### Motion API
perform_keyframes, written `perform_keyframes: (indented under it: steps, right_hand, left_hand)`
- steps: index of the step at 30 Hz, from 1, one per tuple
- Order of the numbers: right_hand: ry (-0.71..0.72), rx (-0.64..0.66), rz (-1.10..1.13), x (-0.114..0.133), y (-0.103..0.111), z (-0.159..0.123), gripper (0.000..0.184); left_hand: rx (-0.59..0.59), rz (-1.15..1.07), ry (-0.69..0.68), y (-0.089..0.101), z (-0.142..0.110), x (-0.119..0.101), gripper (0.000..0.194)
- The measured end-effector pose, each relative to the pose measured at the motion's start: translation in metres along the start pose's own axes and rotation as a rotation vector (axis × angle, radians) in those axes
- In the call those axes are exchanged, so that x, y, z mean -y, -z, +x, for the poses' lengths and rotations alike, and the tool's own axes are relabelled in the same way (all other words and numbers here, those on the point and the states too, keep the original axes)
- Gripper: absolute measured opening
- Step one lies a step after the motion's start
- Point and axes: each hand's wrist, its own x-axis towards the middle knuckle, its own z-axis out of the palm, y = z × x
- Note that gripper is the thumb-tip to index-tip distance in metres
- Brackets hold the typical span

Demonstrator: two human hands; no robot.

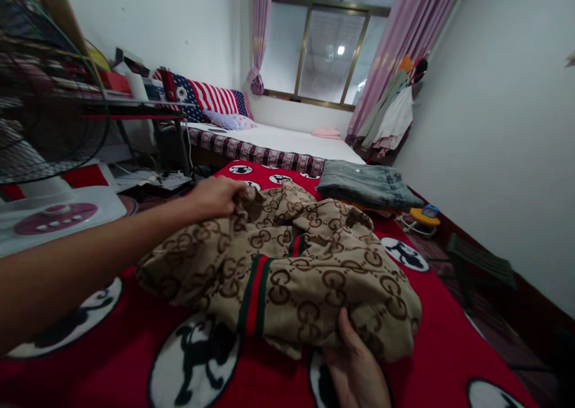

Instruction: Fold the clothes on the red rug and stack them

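A tan garment [287, 264] with brown ring patterns and a green-and-red stripe lies crumpled on a red blanket [130, 360] printed with white circles and black figures. My left hand [215, 195] reaches across and its fingers are closed on the garment's far edge. At the near edge my right hand [354, 366] has its thumb on top of the cloth and its fingers tucked under it, gripping the garment.
Folded grey jeans [366, 184] lie on the blanket beyond the garment. A bed [287, 141] with pillows stands under the window. A black fan [45, 96] and a cluttered desk [135, 105] are at the left. A dark stool [480, 267] and a small yellow item [424, 216] sit on the floor at the right.
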Motion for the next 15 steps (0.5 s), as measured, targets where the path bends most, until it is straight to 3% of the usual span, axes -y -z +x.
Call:
perform_keyframes:
  steps: [2, 4, 7, 10, 12, 15]
  right_hand:
    - [0.024, 0.015, -0.007, -0.001, 0.002, 0.0, 0.086]
    - [0.037, 0.026, -0.01, -0.002, 0.003, 0.0, 0.086]
    - [0.051, 0.035, -0.03, -0.003, 0.001, 0.0, 0.085]
    - [0.063, 0.042, -0.054, -0.003, -0.001, 0.002, 0.086]
    - [0.065, 0.03, -0.047, -0.003, -0.001, 0.004, 0.09]
    - [0.023, 0.01, -0.03, -0.004, 0.004, 0.009, 0.095]
  left_hand:
    - [-0.111, 0.139, 0.243, 0.018, 0.001, 0.033, 0.036]
    - [-0.068, 0.2, 0.364, 0.025, -0.003, 0.057, 0.033]
    - [0.202, 0.189, 0.337, 0.019, -0.015, 0.07, 0.016]
    - [0.468, 0.181, 0.205, 0.009, -0.021, 0.06, 0.016]
    - [0.419, 0.172, 0.085, 0.006, -0.012, 0.046, 0.025]
    - [0.145, 0.119, -0.093, -0.002, 0.02, 0.022, 0.049]
